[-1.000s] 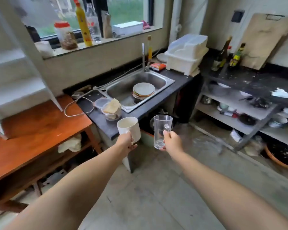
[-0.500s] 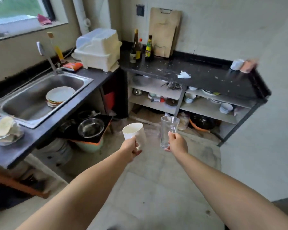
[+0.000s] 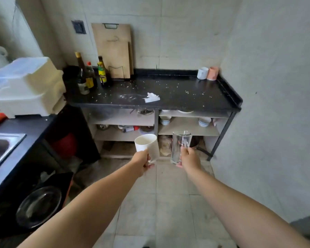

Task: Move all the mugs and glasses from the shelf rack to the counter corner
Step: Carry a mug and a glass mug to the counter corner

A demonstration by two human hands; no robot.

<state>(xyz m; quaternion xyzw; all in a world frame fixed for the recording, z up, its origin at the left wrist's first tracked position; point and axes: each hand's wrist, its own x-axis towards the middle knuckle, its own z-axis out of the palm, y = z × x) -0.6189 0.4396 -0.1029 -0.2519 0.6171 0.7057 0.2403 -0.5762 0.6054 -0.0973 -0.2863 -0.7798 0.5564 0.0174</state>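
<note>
Left hand (image 3: 142,162) grips a white mug (image 3: 147,145) by its handle; right hand (image 3: 190,159) grips a clear glass mug (image 3: 179,145) by its handle. Both vessels are held upright above the floor, before the black counter (image 3: 177,97). A white cup (image 3: 202,73) and pink cup (image 3: 212,73) stand touching in its far right corner.
</note>
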